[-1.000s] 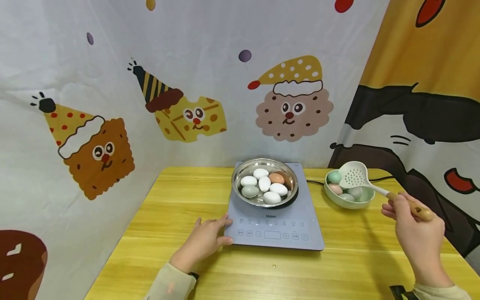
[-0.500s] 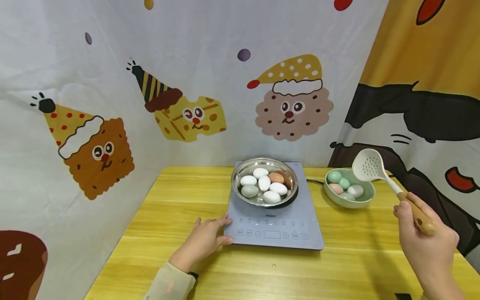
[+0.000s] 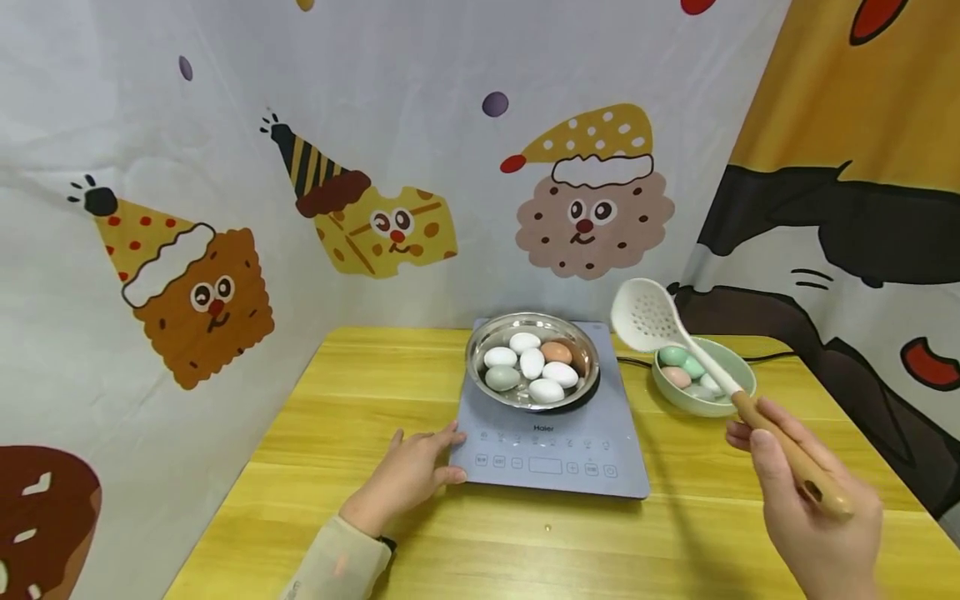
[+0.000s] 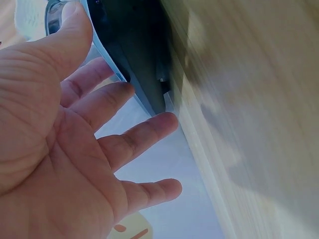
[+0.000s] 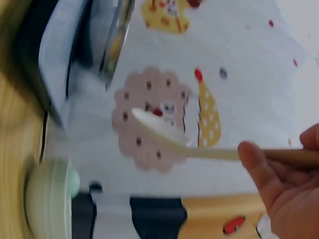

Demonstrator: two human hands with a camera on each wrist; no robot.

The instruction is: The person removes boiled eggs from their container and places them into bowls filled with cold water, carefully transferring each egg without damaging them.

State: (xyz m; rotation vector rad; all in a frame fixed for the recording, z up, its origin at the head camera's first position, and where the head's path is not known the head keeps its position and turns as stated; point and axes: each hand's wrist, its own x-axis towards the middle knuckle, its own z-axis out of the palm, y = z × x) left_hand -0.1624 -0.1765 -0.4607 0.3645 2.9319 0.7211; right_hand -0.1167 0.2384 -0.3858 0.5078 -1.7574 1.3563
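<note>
My right hand (image 3: pixel 817 500) grips the wooden handle of a white slotted spoon (image 3: pixel 647 317). Its perforated head is in the air between the steel bowl and the green bowl, with nothing seen in it. My left hand (image 3: pixel 408 475) touches the front left edge of a grey induction cooker (image 3: pixel 547 450), fingers spread in the left wrist view. On the cooker sits a round steel bowl (image 3: pixel 475 379) holding several eggs (image 3: pixel 546 391): mostly white, one brown, one grey-green. The light green bowl (image 3: pixel 693 407) to the right holds several green, pink and pale eggs (image 3: pixel 677 377), partly hidden by the spoon.
The wooden table (image 3: pixel 360 383) extends around the cooker. A black cable (image 3: pixel 633 362) runs from behind the cooker past the green bowl. A cloth with printed cartoon figures (image 3: pixel 450 83) hangs right behind the table and along its left side.
The slotted spoon has risen from over the green bowl, swung right, then moved left toward the steel bowl in my right hand. My left hand stays at the cooker's edge.
</note>
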